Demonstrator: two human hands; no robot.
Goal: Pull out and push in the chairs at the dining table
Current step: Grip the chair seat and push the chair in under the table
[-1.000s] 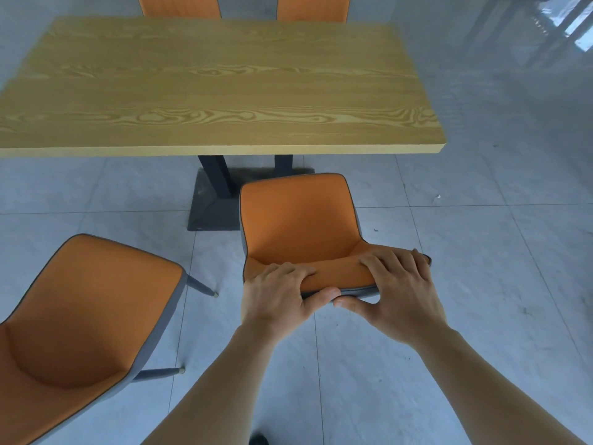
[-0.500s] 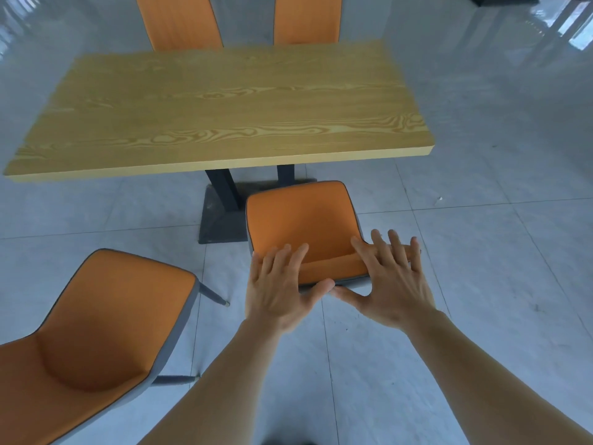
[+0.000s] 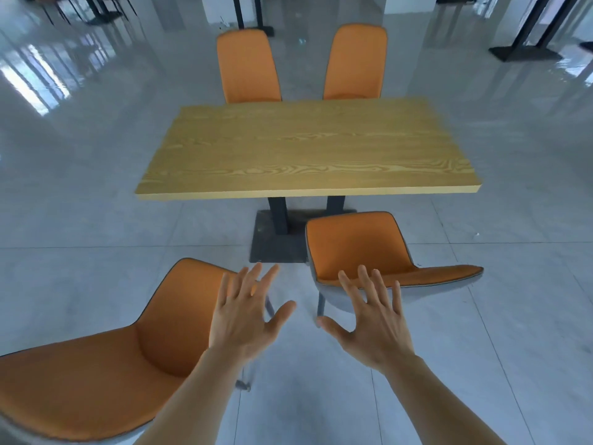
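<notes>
Now, step: both near chairs stand out from the worktop (image 3: 308, 149).
Left hand (image 3: 244, 319): spread, empty.
Right hand (image 3: 372, 319): spread, empty.
Next, likely: grip right chair (image 3: 359, 245) backrest, push in.

Table (image 3: 308, 149): yellow-tan top, dark wavy wood grain; black base (image 3: 277, 242). Chairs (image 3: 359, 248): orange seats, grey shells, dark piping. Floor (image 3: 96, 187): pale grey glossy tiles, thin darker grout lines.

No text, label, brand, number or sign can be read anywhere in this view.
</notes>
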